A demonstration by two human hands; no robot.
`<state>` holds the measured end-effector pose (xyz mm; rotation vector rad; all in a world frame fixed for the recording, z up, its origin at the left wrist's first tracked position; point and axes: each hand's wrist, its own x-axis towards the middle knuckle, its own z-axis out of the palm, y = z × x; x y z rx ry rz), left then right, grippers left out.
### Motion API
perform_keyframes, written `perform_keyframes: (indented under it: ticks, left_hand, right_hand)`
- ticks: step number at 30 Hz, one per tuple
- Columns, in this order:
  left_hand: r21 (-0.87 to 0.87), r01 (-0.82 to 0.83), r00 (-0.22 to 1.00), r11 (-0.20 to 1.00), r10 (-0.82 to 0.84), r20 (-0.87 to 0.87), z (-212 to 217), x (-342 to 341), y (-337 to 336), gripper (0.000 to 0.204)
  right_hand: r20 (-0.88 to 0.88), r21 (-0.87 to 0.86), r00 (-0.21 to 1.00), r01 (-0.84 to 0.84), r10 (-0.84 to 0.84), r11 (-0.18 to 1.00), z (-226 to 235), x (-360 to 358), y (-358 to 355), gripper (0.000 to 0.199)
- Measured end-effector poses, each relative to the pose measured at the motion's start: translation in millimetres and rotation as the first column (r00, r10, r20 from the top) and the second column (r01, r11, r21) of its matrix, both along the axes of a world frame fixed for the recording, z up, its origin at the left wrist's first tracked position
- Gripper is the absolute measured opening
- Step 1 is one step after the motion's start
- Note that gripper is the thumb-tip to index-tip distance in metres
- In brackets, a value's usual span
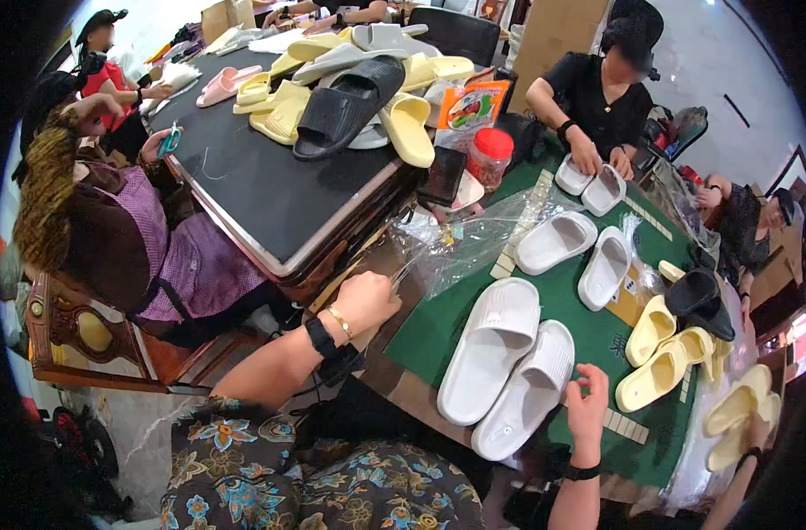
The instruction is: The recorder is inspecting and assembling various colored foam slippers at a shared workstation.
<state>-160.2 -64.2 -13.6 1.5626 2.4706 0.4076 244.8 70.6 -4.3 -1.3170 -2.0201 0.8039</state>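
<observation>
A pair of large white slide slippers lies in front of me on the green table mat. My left hand is closed in a fist at the table's left edge, beside a crumpled clear plastic bag; whatever it grips is hidden. My right hand hovers just right of the nearer slipper, its fingers half curled and apart, with nothing in them. Farther off lies another white pair. Across the table, a person's hands rest on a third white pair.
Yellow slippers and a black slipper lie to the right. A red-lidded jar stands by the dark table, which bears a slipper heap. At left sits a person with teal scissors. Another hand touches yellow slippers.
</observation>
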Motion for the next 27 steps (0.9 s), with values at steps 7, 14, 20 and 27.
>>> perform_keyframes:
  ticks: [7,14,20,27]
  left_hand:
    - [0.113,0.044,0.964,0.993,-0.072,0.256,12,-13,-12,0.029]
    - [-0.006,-0.07,0.307,0.997,0.027,0.951,70,34,-16,0.015]
    - [0.072,0.066,0.008,0.995,-0.072,0.997,56,71,-10,0.01]
    - [0.17,0.116,-0.09,0.979,-0.16,0.983,22,83,1,0.024]
  right_hand:
    - [-0.024,0.171,0.998,-0.046,0.05,0.984,39,-33,-24,0.028]
    - [-0.028,0.301,0.878,-0.448,0.477,0.842,60,-109,-66,0.038]
    - [0.039,0.488,0.793,-0.546,0.608,0.681,45,-151,-82,0.047]
    - [0.02,0.634,0.794,-0.481,0.608,0.606,39,-140,-71,0.031]
